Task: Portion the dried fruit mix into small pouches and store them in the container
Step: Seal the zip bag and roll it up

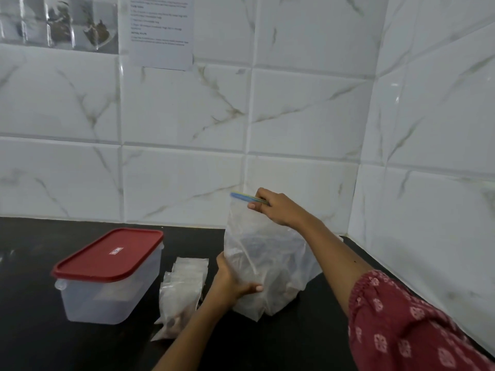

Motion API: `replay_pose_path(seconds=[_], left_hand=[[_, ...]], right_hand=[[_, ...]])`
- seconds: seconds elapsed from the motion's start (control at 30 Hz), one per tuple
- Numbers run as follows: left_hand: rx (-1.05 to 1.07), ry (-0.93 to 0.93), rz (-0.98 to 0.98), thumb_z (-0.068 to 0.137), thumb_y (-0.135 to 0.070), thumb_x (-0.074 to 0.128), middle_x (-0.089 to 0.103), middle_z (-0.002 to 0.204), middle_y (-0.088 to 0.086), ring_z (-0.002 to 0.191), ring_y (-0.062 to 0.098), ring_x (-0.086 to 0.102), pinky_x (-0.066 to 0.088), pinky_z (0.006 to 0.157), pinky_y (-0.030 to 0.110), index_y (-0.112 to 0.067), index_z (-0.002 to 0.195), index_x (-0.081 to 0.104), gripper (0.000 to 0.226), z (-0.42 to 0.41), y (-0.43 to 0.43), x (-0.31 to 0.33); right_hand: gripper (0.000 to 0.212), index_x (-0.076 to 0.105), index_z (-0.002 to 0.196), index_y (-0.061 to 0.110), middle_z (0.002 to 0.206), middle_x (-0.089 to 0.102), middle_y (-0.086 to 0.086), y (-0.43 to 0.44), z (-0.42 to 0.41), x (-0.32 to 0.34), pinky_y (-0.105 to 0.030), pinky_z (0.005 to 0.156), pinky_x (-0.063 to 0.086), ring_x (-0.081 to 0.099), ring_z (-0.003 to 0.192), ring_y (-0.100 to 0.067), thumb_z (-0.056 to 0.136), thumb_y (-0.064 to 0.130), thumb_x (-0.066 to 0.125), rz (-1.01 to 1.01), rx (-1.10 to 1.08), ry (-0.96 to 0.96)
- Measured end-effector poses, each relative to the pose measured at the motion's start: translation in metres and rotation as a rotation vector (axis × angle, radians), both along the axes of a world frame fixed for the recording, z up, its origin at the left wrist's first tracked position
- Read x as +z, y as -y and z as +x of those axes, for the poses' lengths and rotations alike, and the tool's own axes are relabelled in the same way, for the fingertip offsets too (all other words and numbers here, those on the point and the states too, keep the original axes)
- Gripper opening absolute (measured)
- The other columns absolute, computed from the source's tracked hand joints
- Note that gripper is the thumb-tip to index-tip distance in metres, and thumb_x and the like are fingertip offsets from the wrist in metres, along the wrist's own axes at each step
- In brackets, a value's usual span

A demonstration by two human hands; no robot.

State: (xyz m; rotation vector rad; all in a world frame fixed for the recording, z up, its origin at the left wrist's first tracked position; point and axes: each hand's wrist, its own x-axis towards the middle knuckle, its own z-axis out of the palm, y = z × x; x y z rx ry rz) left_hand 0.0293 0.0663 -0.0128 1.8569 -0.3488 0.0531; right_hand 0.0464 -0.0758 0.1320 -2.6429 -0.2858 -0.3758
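Clearly the big zip bag is stood upright on the black counter so that its mouth faces up and nothing can spill. The right hand pinches the right end of the blue and yellow zip strip between thumb and fingers and holds the top taut. The left hand cups the bag's lower left side, thumb across the front and fingers curled behind, to steady it from below. I judge this to be the grip for working the seal, though I cannot tell whether the strip is closed or parted. Through the cloudy plastic the dried fruit mix shows only as dim dark and pale shapes in the lower half; the upper half looks slack and unfilled. Just left of the bag, near the left wrist, lies a loose heap of small pouches; the nearest one seems to hold brown pieces at its bottom, and the rest are too hazy to read. Farther left stands the clear container, its red lid seated on top. Something pale and brownish sits inside it, but I cannot make out what. With the lid on and pouches outside, storing looks unfinished.
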Motion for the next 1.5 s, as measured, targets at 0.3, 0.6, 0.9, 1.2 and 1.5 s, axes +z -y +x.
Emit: replay_pose_path(seconds=[0.3, 0.6, 0.9, 1.2, 1.5], left_hand=[[0.249, 0.112, 0.108, 0.071, -0.021, 0.08, 0.037, 0.136, 0.01, 0.127, 0.025, 0.037, 0.032, 0.105, 0.036, -0.007, 0.136, 0.03, 0.083, 0.014, 0.01, -0.015], [0.521, 0.286, 0.042, 0.058, -0.046, 0.083, 0.016, 0.152, 0.014, 0.141, 0.03, 0.014, 0.016, 0.113, 0.047, -0.012, 0.148, 0.009, 0.121, 0.005, 0.021, 0.034], [0.477, 0.905, 0.92, 0.082, -0.053, 0.059, 0.053, 0.127, -0.002, 0.131, 0.019, 0.037, -0.009, 0.109, 0.04, -0.02, 0.145, 0.019, 0.081, 0.015, 0.041, 0.126], [0.327, 0.795, 1.078, 0.078, -0.072, 0.046, 0.053, 0.124, 0.0, 0.126, 0.023, 0.037, 0.002, 0.114, 0.047, -0.02, 0.126, 0.047, 0.071, 0.011, 0.056, 0.137], [0.036, 0.915, 1.001, 0.098, -0.044, 0.034, 0.05, 0.125, 0.004, 0.119, 0.022, 0.043, 0.034, 0.095, 0.033, -0.017, 0.126, 0.05, 0.042, 0.019, 0.098, 0.143]], right_hand=[[0.029, 0.053, 0.093, 0.02, 0.092, 0.052, 0.001, 0.01, -0.013, 0.02, -0.028, 0.064, 0.033, 0.044, 0.079, -0.014, 0.088, 0.049, 0.053, -0.137, -0.064, 0.266], [0.028, 0.064, 0.117, 0.013, 0.111, 0.063, -0.007, 0.016, -0.027, 0.031, -0.018, 0.077, 0.036, 0.048, 0.092, -0.011, 0.09, 0.012, 0.058, -0.005, 0.068, 0.14], [0.069, 0.038, 0.137, 0.022, 0.133, 0.052, 0.0, 0.028, -0.036, 0.009, -0.037, 0.108, 0.031, 0.042, 0.126, -0.021, 0.078, 0.035, 0.072, 0.143, -0.133, 0.344], [0.045, 0.052, 0.128, 0.01, 0.124, 0.059, -0.004, 0.066, -0.038, -0.09, -0.028, 0.091, 0.043, 0.053, 0.122, -0.022, 0.091, 0.035, 0.055, 1.372, -0.251, 0.223], [0.023, 0.065, 0.106, 0.013, 0.098, 0.07, 0.0, 0.067, -0.044, -0.075, -0.017, 0.074, 0.052, 0.065, 0.093, -0.01, 0.086, 0.025, 0.061, 1.331, 0.102, 0.306]])
